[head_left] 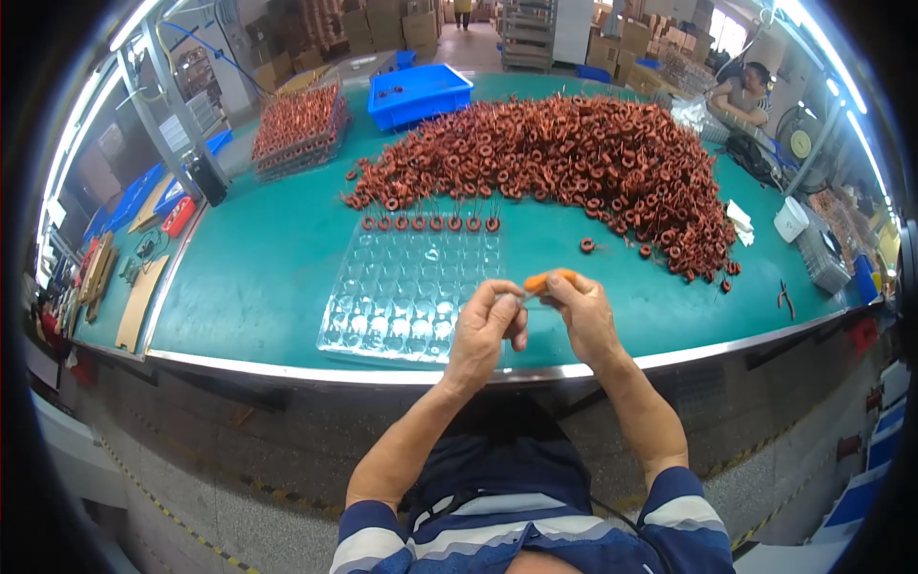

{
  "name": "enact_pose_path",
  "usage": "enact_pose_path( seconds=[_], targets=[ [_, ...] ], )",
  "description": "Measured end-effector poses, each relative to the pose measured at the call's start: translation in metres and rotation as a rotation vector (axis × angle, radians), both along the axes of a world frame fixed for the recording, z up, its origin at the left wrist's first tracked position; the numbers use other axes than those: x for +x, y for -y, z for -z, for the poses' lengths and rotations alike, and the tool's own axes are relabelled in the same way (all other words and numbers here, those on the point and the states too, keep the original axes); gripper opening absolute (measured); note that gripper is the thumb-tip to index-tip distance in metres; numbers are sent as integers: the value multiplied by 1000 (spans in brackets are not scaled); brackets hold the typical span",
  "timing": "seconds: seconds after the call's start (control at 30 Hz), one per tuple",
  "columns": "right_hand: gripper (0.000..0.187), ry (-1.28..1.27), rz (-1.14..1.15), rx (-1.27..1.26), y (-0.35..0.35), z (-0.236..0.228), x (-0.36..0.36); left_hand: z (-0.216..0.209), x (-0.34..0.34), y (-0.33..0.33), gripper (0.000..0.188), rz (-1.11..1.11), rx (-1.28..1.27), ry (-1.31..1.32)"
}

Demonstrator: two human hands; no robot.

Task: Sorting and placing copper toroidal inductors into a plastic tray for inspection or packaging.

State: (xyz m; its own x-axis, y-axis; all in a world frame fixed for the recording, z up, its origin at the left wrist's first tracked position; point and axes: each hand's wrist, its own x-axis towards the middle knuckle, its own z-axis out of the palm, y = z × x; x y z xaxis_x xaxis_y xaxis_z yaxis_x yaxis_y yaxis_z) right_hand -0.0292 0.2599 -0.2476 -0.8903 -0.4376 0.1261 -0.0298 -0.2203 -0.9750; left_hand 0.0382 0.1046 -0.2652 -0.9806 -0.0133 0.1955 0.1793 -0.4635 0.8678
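Above the front edge of the table, my two hands meet close together. In my right hand [588,320] is a small tool with an orange handle [549,281], its thin tip pointing toward the left fingers. My left hand [486,330] pinches at that tip; whatever is between its fingers is too small to make out. Left of them lies a clear plastic tray [411,277] with rows of round pockets. Its far row holds several red-brown wire-wound ring coils [435,224], leads pointing away. One loose coil [587,246] rests beyond my right hand.
A big heap of ring coils [574,153] spreads over the green table [249,277]. Behind are a blue bin [421,100] and a stack of filled trays [298,129]. Small red-handled pliers [785,300] lie at right. Another person [746,96] sits at the far right.
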Motion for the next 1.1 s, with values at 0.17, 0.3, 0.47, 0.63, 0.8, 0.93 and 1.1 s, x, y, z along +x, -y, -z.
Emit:
enact_pose_path(
  seconds=[0.17,0.3,0.47,0.63,0.8,0.93,1.1],
  targets=[
    [37,-174,110,32,-5,-3,1,1,-2,15,24,-35,-194,-130],
    [28,-136,26,170,-15,9,5,4,-2,16,26,-33,-168,-112],
    [30,-160,4,193,-8,22,11,3,0,7,25,-19,-245,-103],
    [38,-169,131,163,4,-8,32,1,3,10,23,-186,-491,-81],
    [39,67,61,-19,-1,-4,14,-11,7,10,21,-168,-556,-123],
    [30,-93,138,30,5,1,12,1,6,21,23,22,-362,-36],
    [20,86,-6,-126,-1,20,12,23,12,27,45,213,-346,45]
  ],
)
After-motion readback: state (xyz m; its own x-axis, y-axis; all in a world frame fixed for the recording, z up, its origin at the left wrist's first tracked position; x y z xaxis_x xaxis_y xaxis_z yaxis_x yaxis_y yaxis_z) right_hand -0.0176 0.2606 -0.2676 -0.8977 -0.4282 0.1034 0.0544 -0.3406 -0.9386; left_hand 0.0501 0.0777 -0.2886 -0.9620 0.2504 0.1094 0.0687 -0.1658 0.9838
